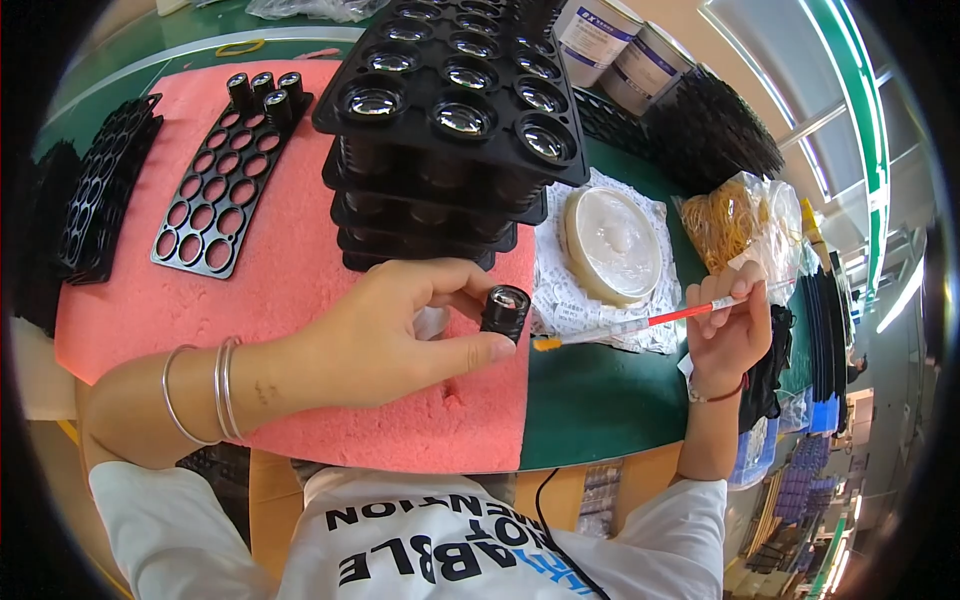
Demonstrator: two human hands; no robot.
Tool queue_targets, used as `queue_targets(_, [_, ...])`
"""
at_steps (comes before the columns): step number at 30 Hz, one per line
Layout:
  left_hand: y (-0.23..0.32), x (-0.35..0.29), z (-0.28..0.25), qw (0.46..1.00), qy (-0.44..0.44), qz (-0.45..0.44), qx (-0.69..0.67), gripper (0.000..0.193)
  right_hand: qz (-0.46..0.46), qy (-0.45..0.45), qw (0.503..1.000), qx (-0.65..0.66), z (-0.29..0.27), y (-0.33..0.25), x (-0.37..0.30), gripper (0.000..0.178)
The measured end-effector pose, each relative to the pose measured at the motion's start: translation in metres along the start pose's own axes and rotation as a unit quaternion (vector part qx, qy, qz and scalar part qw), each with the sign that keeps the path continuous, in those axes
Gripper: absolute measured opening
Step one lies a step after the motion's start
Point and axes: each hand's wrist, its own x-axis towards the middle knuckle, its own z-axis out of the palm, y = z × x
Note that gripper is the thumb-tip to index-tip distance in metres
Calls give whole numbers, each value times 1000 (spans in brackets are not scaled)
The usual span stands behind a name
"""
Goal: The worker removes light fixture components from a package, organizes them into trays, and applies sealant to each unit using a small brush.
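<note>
Between the thumb and fingers of my left hand (425, 320) is a small black lens barrel (506, 312), its glass end tilted up. Something whitish, too covered to name, shows inside the same hand. My right hand (730, 325) grips a thin paintbrush (670, 316) with a red and clear handle. The brush's yellowish tip (547, 344) points left and stops just short of the barrel. Beyond my left hand rises a stack of black trays (450, 150) filled with glass-topped lens parts. A round, shallow, pale dish (613, 245) rests on printed paper between the stack and my right hand.
A flat black rack (205, 205) with round holes lies on the pink mat (300, 250), several barrels at its far end. More black racks (110, 190) are stacked at the left. Tins (640, 65) and a bag of rubber bands (740, 220) stand at the far right.
</note>
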Motion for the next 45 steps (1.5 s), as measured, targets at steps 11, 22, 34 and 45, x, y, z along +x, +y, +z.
queue_targets(11, [8,-1,0,1000,0,-16,-17,29,-22,-63,994,-87,6,-3,-4,17])
queue_targets(22, [-1,-2,-1,998,34,-39,37,38,-41,-89,993,-62,5,-2,-5,18])
queue_targets(34, [1,-2,0,998,38,-43,23,36,-51,-75,992,-92,6,-1,-6,21])
queue_targets(45, [7,-1,-2,998,-1,-43,-34,27,-51,-9,993,-108,2,-1,-8,22])
